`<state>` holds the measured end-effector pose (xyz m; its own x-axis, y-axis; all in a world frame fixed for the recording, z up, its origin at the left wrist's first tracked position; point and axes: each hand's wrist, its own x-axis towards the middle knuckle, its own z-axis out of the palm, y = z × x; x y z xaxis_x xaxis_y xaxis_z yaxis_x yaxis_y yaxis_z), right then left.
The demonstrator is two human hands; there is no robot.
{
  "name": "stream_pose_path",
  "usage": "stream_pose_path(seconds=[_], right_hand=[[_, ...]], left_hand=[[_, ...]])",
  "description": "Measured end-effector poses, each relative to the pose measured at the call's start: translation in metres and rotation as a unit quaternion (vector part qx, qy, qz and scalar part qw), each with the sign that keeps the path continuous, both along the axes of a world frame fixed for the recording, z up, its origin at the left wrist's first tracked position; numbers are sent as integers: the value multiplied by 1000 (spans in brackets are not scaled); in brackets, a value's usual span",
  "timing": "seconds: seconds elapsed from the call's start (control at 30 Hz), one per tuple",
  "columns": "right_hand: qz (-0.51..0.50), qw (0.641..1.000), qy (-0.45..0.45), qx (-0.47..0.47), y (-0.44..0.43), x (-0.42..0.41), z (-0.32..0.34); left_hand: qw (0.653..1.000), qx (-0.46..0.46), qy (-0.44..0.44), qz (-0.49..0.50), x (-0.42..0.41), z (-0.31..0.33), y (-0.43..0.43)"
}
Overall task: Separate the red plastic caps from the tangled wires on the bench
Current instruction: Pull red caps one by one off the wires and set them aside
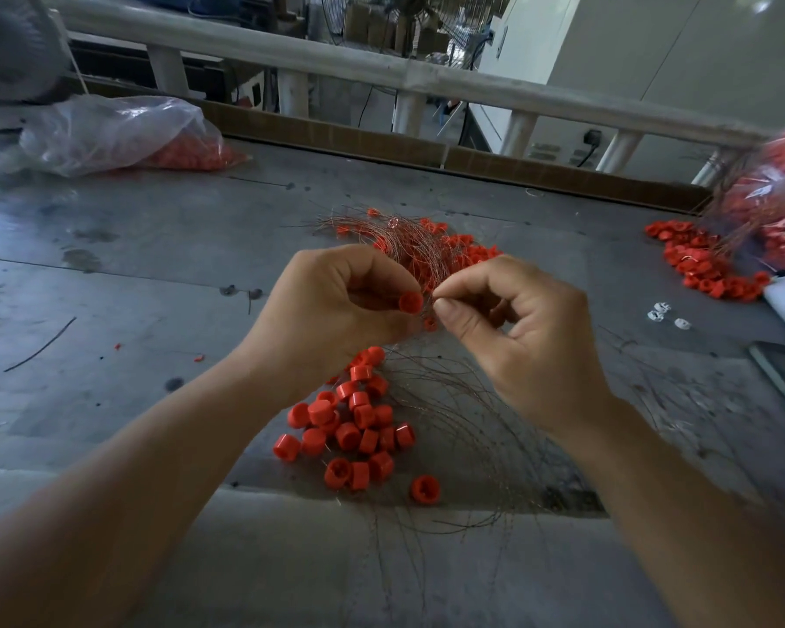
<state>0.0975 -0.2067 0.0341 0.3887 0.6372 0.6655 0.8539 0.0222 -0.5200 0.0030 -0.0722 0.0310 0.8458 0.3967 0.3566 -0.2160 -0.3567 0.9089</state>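
With a red cap (411,302) gripped in the left hand (336,305) above the loose caps (354,423) on the bench (155,265) and a strand of the tangled wires (411,249) pinched by the right hand (517,337), the tangle could be dragged into them by a sharp tug.

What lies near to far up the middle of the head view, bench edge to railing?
Near to far: loose red caps → left hand holding a red cap, right hand pinching a wire strand → tangled wires → cardboard strip → white railing.
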Motion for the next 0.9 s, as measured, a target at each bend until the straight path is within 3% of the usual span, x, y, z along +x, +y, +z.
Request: stream_pose_path(seconds=[0.23, 0.47, 0.67, 0.9], right_hand=[[6, 999, 29, -19, 1, -1, -1], [-2, 999, 39, -26, 0, -2, 0], [-26, 998, 48, -12, -3, 3, 5], [-34, 998, 47, -8, -4, 4, 6]], left_hand=[[999, 30, -33, 2, -1, 3, -5], [999, -31, -30, -13, 0, 0, -3], [974, -195, -24, -112, -2, 1, 2], [965, -227, -21, -131, -2, 1, 1]])
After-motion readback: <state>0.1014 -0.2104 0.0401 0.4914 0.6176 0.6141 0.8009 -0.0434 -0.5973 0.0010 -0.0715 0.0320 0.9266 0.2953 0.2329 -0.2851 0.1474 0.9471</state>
